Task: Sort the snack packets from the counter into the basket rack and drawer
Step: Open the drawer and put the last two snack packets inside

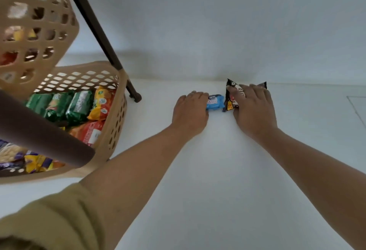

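Head view, showing left hand [190, 111] with fingers [200, 96] curled round a small blue foil snack packet [215, 102] and right hand [254, 109] gripping a black crinkly packet [232, 99], both lying on the white tabletop [217, 170] near the beige lattice basket rack [116, 111], likely for one trip.

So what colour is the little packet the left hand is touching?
The little packet is blue with white lettering, seen in the head view.

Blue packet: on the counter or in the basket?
On the counter: the blue packet lies flat there, outside the basket rack, left hand gripping its end, right hand holding the black packet.
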`<action>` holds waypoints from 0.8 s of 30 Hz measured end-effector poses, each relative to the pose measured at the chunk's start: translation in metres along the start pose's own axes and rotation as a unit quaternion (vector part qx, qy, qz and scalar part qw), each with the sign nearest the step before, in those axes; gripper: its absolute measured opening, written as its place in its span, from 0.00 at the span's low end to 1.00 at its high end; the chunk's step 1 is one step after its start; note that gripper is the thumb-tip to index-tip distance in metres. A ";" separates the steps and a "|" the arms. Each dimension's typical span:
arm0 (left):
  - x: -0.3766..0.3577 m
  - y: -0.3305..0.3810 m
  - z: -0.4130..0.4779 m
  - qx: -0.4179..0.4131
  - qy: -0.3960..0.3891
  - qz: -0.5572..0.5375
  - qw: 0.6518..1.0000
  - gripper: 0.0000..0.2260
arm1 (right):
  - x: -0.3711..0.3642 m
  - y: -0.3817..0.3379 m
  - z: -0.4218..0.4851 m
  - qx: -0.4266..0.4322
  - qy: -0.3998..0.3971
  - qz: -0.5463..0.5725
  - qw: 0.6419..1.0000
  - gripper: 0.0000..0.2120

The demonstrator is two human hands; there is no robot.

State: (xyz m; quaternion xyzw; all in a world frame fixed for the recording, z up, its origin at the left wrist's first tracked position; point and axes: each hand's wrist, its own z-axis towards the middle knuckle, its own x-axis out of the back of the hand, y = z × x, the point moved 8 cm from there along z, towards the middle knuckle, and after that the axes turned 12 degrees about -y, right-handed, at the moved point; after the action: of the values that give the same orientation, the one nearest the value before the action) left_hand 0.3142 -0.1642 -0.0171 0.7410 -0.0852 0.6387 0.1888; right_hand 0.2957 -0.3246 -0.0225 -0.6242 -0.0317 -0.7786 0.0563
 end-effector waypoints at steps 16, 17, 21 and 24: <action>0.049 -0.009 -0.224 0.076 0.049 -0.379 0.921 0.09 | 0.091 -0.087 -0.042 0.081 -0.015 0.121 0.989 0.31; 0.050 -0.015 -0.246 0.097 0.042 -0.395 0.913 0.09 | 0.104 -0.097 -0.053 0.087 -0.004 0.146 0.985 0.31; 0.051 -0.051 -0.330 0.173 0.037 -0.448 0.876 0.09 | 0.155 -0.137 -0.105 0.126 -0.005 0.278 0.952 0.30; 0.053 -0.077 -0.386 0.236 0.020 -0.455 0.859 0.08 | 0.195 -0.175 -0.145 0.179 -0.032 0.354 0.917 0.29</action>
State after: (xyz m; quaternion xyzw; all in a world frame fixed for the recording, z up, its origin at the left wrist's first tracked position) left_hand -0.0011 0.0626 0.0654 0.7071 0.4184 0.4971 0.2790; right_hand 0.0911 -0.1777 0.1400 -0.5989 0.0504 -0.6684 0.4382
